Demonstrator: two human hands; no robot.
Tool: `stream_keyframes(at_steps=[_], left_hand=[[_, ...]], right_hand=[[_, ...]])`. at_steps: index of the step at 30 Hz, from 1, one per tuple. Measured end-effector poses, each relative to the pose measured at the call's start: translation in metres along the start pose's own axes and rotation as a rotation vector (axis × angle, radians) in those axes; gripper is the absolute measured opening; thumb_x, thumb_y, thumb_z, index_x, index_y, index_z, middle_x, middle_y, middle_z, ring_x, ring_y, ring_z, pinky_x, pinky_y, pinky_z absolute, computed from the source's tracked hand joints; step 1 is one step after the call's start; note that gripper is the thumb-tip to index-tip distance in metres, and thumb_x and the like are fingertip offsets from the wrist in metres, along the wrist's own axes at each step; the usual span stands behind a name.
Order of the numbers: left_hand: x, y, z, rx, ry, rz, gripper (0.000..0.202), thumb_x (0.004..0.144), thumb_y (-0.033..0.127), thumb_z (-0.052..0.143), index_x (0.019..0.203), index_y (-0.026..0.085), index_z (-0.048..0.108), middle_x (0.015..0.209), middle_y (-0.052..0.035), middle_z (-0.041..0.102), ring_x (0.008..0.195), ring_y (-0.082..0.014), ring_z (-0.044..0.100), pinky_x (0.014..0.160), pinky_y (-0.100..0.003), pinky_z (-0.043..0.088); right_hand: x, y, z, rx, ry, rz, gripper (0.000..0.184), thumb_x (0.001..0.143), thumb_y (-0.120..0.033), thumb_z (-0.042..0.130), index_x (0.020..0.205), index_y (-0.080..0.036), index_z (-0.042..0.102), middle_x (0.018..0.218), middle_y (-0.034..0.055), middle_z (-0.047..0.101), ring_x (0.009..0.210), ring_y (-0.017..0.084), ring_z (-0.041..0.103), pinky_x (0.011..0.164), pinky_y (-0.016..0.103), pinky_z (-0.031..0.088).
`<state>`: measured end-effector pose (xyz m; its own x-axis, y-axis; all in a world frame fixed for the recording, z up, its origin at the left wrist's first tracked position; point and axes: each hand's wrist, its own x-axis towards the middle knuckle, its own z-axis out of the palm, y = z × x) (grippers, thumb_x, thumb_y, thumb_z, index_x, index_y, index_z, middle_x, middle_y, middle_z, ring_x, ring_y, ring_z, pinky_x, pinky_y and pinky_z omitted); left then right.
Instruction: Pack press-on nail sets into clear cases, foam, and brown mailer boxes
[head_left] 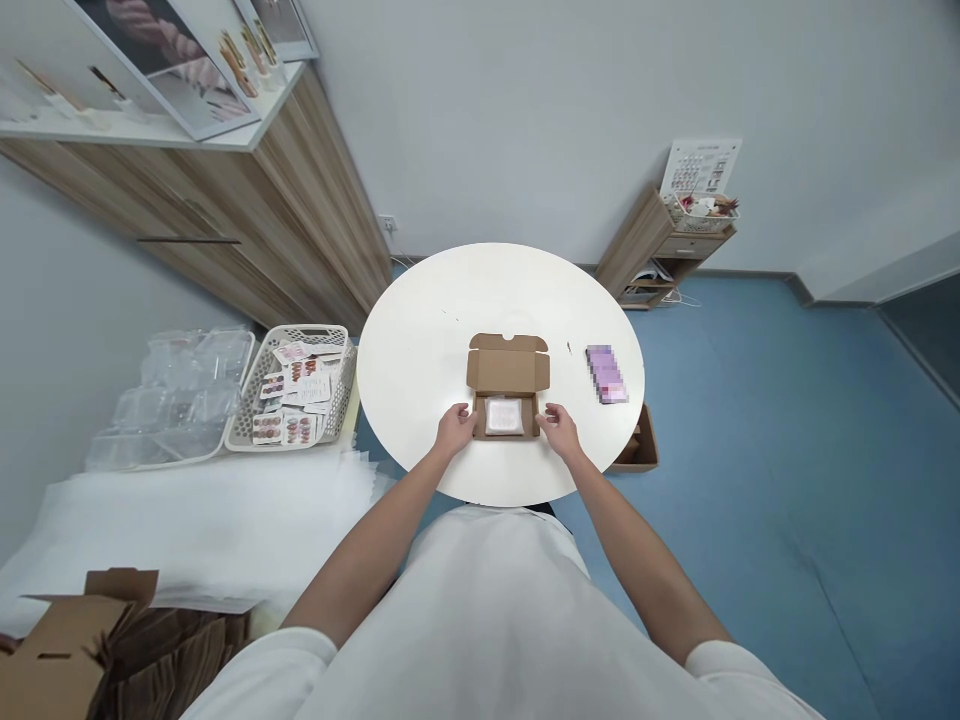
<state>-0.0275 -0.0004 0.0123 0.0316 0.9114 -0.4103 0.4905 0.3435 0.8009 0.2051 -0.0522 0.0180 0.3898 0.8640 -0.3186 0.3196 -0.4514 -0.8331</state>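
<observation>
On the round white table lies a small brown cardboard box, its lid folded back away from me and its side flaps spread out. Inside it rests a flat, clear-wrapped whitish packet; I cannot make out its contents. My left hand grips the left wall of the box with bent fingers. At the opposite wall, my right hand holds the box in the same way, thumb and fingers at its edge.
A purple, pixelated phone-like object lies at the table's right. To the left stand a white basket of printed cards, clear plastic boxes and white sheets. An open carton sits lower left, another box below the table's right edge.
</observation>
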Motion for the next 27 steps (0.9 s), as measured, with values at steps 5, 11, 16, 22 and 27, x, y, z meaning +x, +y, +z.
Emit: stream_keyframes(at_steps=[5,11,16,22,27], left_hand=[[0.024,0.020,-0.015,-0.208,0.010,-0.048,0.054,0.081,0.057,0.029,0.112,0.017,0.050,0.116,-0.0118,0.053,0.098,-0.0199,0.055,0.076,-0.030,0.044],[0.044,0.040,-0.027,-0.393,-0.062,-0.102,0.073,0.079,0.065,0.014,0.119,0.013,0.047,0.118,-0.0147,0.052,0.102,-0.0216,0.054,0.076,-0.032,0.046],[0.045,0.048,-0.023,-0.429,-0.154,-0.069,0.075,0.079,0.066,0.013,0.121,0.013,0.046,0.118,-0.0134,0.053,0.105,-0.0225,0.052,0.084,-0.036,0.043],[0.039,0.055,-0.024,-0.387,-0.211,0.103,0.070,0.081,0.062,0.008,0.121,0.021,0.048,0.129,-0.0068,0.046,0.117,-0.0229,0.042,0.092,-0.040,0.036],[0.023,0.049,-0.028,-0.209,-0.165,0.091,0.068,0.080,0.063,0.016,0.123,0.020,0.047,0.131,-0.0065,0.043,0.117,-0.0255,0.040,0.090,-0.039,0.037]], right_hand=[[0.038,-0.018,-0.014,0.196,0.000,0.065,0.052,0.070,-0.055,0.046,0.109,-0.020,0.051,0.114,0.0084,0.054,0.099,0.020,0.051,0.078,0.031,0.043],[0.072,-0.050,-0.019,0.343,-0.255,0.145,0.060,0.075,-0.065,0.028,0.118,-0.027,0.045,0.121,0.0041,0.052,0.106,0.019,0.049,0.079,0.030,0.040],[0.072,-0.069,-0.016,0.360,-0.422,0.089,0.060,0.077,-0.067,0.021,0.118,-0.031,0.046,0.123,0.0012,0.051,0.111,0.020,0.044,0.086,0.034,0.034],[0.065,-0.062,-0.019,0.273,-0.378,-0.069,0.057,0.078,-0.064,0.020,0.123,-0.037,0.040,0.133,-0.0029,0.038,0.116,0.020,0.036,0.092,0.038,0.030],[0.049,-0.045,-0.020,0.324,-0.357,-0.063,0.059,0.077,-0.064,0.021,0.123,-0.033,0.041,0.121,0.0010,0.046,0.104,0.018,0.046,0.086,0.033,0.038]])
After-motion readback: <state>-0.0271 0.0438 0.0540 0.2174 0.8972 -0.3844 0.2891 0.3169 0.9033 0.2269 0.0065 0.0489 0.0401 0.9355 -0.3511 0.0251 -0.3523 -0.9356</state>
